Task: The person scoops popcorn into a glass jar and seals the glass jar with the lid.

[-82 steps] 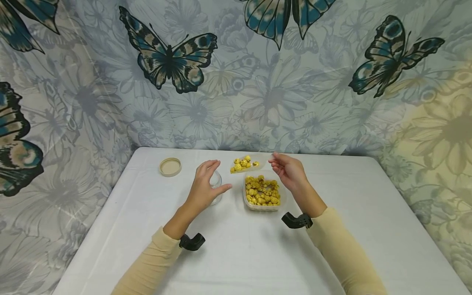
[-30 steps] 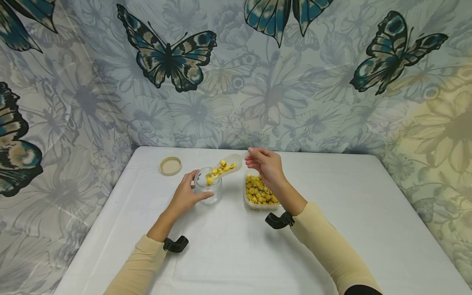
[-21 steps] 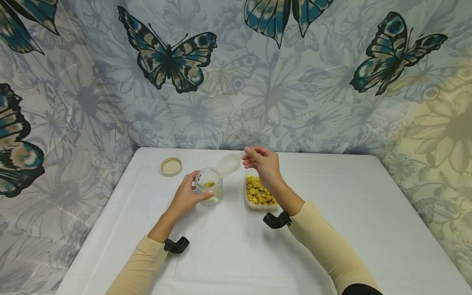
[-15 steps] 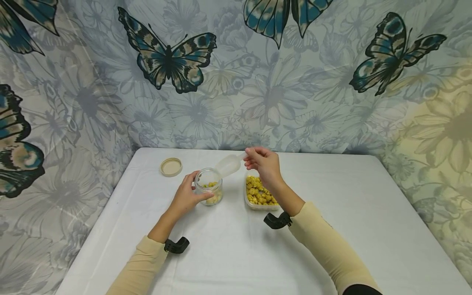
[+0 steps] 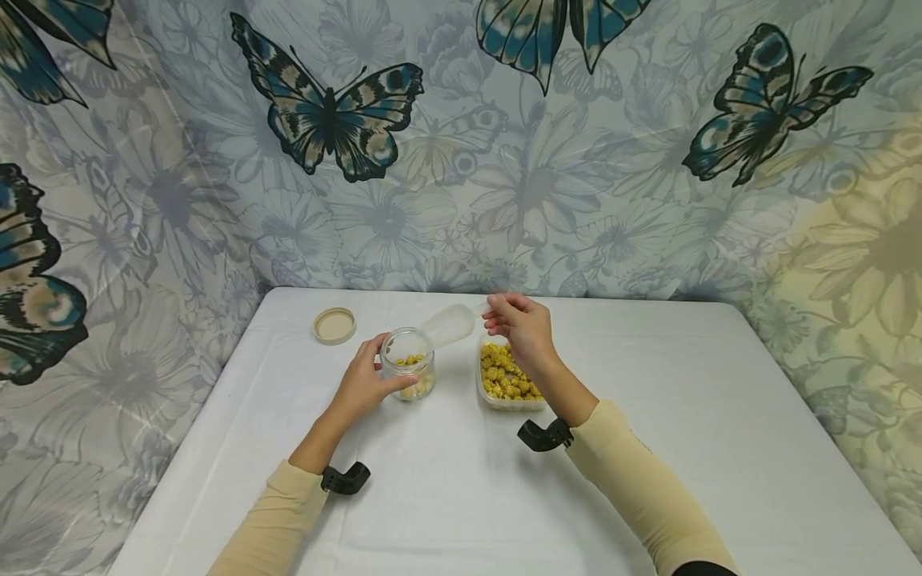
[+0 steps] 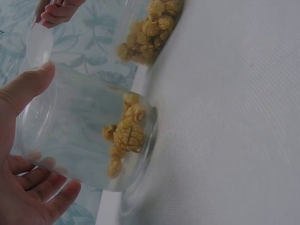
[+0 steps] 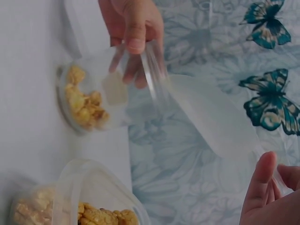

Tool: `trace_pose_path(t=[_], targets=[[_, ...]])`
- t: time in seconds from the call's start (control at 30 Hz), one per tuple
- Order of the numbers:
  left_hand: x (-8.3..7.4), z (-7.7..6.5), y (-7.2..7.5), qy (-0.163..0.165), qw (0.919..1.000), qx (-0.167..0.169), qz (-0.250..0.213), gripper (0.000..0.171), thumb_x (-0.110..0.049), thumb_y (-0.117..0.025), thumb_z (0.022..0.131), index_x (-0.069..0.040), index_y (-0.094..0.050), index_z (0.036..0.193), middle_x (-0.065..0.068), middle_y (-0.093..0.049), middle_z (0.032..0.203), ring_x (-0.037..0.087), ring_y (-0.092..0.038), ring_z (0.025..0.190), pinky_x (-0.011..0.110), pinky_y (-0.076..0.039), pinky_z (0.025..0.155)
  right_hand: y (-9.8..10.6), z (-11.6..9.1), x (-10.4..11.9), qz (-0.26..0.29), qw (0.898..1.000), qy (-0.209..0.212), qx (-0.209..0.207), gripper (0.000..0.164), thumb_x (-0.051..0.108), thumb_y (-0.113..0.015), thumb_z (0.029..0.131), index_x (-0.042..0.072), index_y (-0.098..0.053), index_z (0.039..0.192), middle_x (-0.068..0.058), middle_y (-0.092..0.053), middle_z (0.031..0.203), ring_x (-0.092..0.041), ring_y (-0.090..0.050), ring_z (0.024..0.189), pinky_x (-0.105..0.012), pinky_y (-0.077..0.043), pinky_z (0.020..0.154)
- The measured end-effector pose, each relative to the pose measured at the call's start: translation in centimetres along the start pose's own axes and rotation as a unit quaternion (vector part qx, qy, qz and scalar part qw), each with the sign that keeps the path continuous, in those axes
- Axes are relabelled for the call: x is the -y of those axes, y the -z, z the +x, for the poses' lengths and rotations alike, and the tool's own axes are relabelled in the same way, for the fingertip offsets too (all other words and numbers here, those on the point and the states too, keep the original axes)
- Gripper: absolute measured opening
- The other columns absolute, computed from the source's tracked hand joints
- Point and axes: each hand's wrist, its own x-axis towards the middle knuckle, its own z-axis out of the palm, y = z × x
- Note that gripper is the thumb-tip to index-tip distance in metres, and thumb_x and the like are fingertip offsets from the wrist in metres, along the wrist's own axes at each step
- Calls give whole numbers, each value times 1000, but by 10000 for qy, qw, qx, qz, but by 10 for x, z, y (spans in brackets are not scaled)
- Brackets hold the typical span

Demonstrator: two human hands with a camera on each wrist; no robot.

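Note:
My left hand (image 5: 362, 378) grips a clear jar (image 5: 421, 382) near its top, thumb on the near side and fingers round the far side. The jar stands upright on the table, with several pieces of yellow popcorn (image 6: 127, 133) at its bottom. In my right hand (image 5: 524, 326) the thumb and fingers pinch the handle of a translucent scoop (image 5: 450, 325). The scoop holds no popcorn and tilts down to the left, its tip at the jar's rim (image 7: 157, 77). Beneath my right hand is a clear plastic tub (image 5: 513, 405) of popcorn, partly hidden by the hand.
A round gold-rimmed lid (image 5: 334, 326) lies on the table behind and left of the jar. The white cloth-covered table (image 5: 432, 496) reaches back to a butterfly-patterned backdrop (image 5: 533, 192).
The loaded scoop came left over the jar and its popcorn dropped in. My left hand took hold of the jar. Lately the right hand and emptied scoop have shifted slightly right.

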Motion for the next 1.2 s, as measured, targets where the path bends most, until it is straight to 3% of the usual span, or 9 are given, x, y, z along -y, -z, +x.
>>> trace_pose_path(t=[0.23, 0.4, 0.73, 0.97, 1.2], targets=[[1, 0, -1, 4, 10000, -25, -74, 88, -30, -85, 75, -5, -38, 145, 18, -47, 138, 32, -48, 128, 48, -45, 104, 1, 0, -3, 182, 9998, -44, -70, 22, 14, -63, 95, -5, -61, 107, 1, -68, 68, -8, -64, 55, -18, -55, 55], [2, 1, -2, 44, 9999, -25, -123, 88, -29, -84, 75, -5, -37, 145, 17, -46, 139, 32, -46, 129, 48, -45, 104, 2, -1, -2, 286, 9996, -33, -6, 15, 13, -63, 95, -1, -62, 102, 1, -68, 68, -8, -64, 55, -18, -55, 55], [2, 2, -2, 182, 9996, 11, -238, 89, -28, -84, 75, -6, -35, 146, 16, -44, 143, 31, -43, 134, 48, -43, 106, 3, -1, -2, 333, 9991, -236, -73, 23, 14, -61, 96, -5, -60, 109, 1, -68, 68, -7, -64, 56, -17, -55, 55], [2, 1, -3, 219, 9995, 23, -220, 90, -29, -84, 75, -6, -34, 147, 16, -43, 143, 31, -44, 133, 48, -44, 105, 7, -1, -3, 484, 9984, -261, -148, 16, 14, -62, 96, 0, -62, 103, 0, -68, 68, -8, -63, 56, -17, -54, 55], [2, 2, -4, 135, 9996, 13, -255, 90, -28, -84, 76, -5, -34, 147, 17, -43, 142, 31, -44, 132, 49, -43, 105, 8, -2, -3, 555, 9979, -329, -107, 24, 13, -61, 96, -5, -59, 111, 0, -68, 67, -8, -64, 56, -17, -55, 55]])
